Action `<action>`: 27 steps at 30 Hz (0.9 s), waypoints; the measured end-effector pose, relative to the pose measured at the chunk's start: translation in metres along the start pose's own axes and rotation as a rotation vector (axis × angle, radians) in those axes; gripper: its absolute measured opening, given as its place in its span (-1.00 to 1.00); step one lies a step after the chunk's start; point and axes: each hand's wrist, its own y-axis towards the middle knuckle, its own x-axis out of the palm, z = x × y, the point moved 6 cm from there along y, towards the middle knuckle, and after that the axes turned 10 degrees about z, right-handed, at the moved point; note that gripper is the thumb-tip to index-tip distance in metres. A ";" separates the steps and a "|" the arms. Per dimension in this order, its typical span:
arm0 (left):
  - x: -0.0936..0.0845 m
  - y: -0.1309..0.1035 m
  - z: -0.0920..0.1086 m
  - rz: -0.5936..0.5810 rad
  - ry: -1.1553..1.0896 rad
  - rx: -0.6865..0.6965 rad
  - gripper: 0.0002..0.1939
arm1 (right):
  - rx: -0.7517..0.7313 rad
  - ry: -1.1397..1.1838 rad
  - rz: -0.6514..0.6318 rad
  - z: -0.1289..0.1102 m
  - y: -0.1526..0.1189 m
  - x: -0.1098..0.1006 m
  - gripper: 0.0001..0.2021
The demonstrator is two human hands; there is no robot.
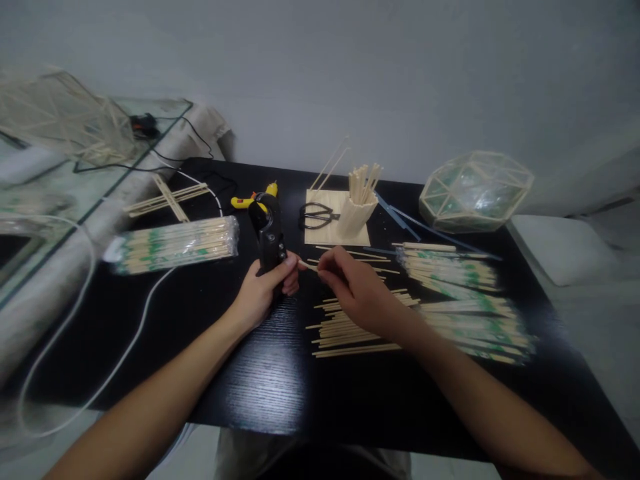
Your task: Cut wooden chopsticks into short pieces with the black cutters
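My left hand (270, 283) is closed around a black hand tool (270, 243) with a metal screw in its side; its exact kind is unclear. A short pale wooden stick (307, 266) spans the gap between my two hands. The fingertips of my right hand (353, 287) pinch one end of it, while the other end reaches the left fingers beside the tool. Under and beyond the right hand lie many loose wooden sticks (350, 333). Behind the black tool is a yellow glue gun (243, 202), partly hidden by it.
A wooden board (315, 237) bears black scissors (317, 215) and a stick-built cup (355, 220) full of sticks. Packaged chopsticks lie left (180, 243) and right (475, 327). A faceted stick-framed shape (477, 193) stands back right. A white cable (145, 320) loops at left.
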 end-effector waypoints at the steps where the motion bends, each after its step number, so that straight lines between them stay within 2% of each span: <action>1: 0.001 0.000 0.000 -0.001 -0.013 -0.014 -0.73 | -0.005 0.011 0.005 0.000 0.000 0.000 -0.95; 13: 0.006 -0.003 0.002 -0.030 -0.082 -0.084 -0.73 | 0.119 0.199 0.044 0.006 -0.001 0.007 -0.95; 20: 0.006 -0.001 0.001 -0.007 -0.083 -0.085 -0.69 | 0.164 0.271 0.050 0.010 -0.002 0.010 -0.94; 27: 0.003 0.000 0.000 -0.033 -0.077 -0.049 -0.76 | 0.181 0.287 0.066 0.012 -0.002 0.011 -0.94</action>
